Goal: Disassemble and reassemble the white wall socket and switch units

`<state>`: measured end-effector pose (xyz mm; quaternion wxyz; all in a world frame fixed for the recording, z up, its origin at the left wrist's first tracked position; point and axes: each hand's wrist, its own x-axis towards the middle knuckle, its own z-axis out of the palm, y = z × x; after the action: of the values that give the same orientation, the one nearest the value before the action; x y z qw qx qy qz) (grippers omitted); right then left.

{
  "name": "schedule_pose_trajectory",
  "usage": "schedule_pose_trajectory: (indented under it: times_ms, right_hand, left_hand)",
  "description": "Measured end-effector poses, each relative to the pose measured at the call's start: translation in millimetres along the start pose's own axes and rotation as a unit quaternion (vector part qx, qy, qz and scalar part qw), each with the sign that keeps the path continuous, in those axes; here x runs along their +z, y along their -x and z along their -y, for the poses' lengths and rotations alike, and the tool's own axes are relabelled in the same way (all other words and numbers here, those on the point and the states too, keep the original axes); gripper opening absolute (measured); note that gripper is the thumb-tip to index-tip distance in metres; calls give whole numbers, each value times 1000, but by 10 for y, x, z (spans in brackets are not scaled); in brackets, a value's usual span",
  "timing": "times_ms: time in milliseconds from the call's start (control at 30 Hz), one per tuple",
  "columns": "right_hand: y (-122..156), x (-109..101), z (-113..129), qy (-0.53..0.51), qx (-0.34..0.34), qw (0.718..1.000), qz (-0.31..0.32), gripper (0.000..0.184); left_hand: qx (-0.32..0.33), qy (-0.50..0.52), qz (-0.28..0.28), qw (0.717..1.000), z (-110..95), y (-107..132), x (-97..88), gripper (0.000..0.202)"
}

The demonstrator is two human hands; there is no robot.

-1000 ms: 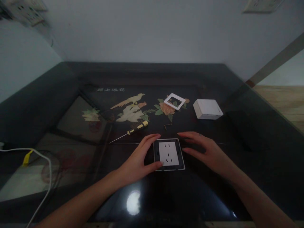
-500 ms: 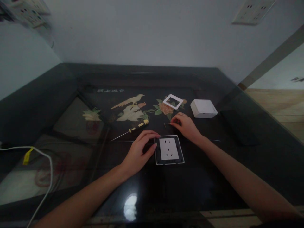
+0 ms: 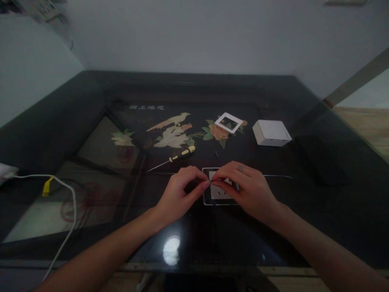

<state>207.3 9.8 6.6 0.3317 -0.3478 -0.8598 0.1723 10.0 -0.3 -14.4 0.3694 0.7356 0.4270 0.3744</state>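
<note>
A white wall socket plate (image 3: 219, 193) with a dark rim lies flat on the dark glass table (image 3: 273, 227) in front of me. My left hand (image 3: 182, 194) and my right hand (image 3: 246, 188) meet just over its top left corner, fingertips pinched together. Something thin, probably a small screw, seems to sit between the fingertips, but it is too small to be sure. One loose screw (image 3: 216, 154) lies on the glass just beyond the socket.
A yellow-and-black screwdriver (image 3: 173, 159) lies left of the screw. A white square frame (image 3: 228, 122) and a white box (image 3: 271, 132) rest farther back on the right. A white cable (image 3: 65, 219) with a yellow tag runs along the left. The wall is close behind the table.
My right hand went out to the screws beyond the socket, then came back over the socket's top left corner. My left hand closed from a flat hold into a pinch.
</note>
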Motion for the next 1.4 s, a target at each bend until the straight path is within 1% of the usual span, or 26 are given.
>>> schedule_pose_trajectory:
  times_ms: [100, 233, 333, 433, 500, 600, 733, 833, 1067, 1267, 1400]
  right_hand:
    - [12, 10, 10, -87, 74, 993, -24, 11]
    - [26, 43, 31, -195, 151, 968, -53, 17]
    - [44, 8, 22, -243, 185, 948, -86, 10]
    - [93, -116, -61, -225, 204, 946, -113, 2]
    - [159, -203, -151, -181, 199, 956, -119, 5]
    - [293, -259, -286, -100, 168, 974, -112, 9]
    - [432, -211, -367, -39, 124, 987, -91, 11]
    - [463, -175, -357, -30, 99, 991, -82, 11]
    - [467, -116, -347, -15, 75, 993, -92, 8]
    - [469, -93, -346, 29, 40, 996, -80, 9]
    - [486, -101, -324, 66, 3, 996, -67, 11]
  left_hand:
    - [-12, 48, 1, 999, -5, 21, 24, 13]
    - [-4, 89, 5, 996, 9, 43, 67, 8]
    - [32, 73, 1, 997, 33, 52, 85, 4]
    - [56, 4, -5, 998, 79, 57, 97, 16]
    - [63, -48, 4, 997, 122, 64, 113, 25]
    - [64, -92, 39, 993, 186, 79, 155, 44]
    - [47, -104, 98, 989, 230, 80, 212, 72]
    - [30, -99, 118, 988, 234, 65, 230, 83]
    - [-4, -98, 134, 986, 259, 67, 230, 89]
    - [9, -104, 131, 986, 262, 66, 242, 87]
    - [18, -104, 130, 986, 253, 57, 246, 84]
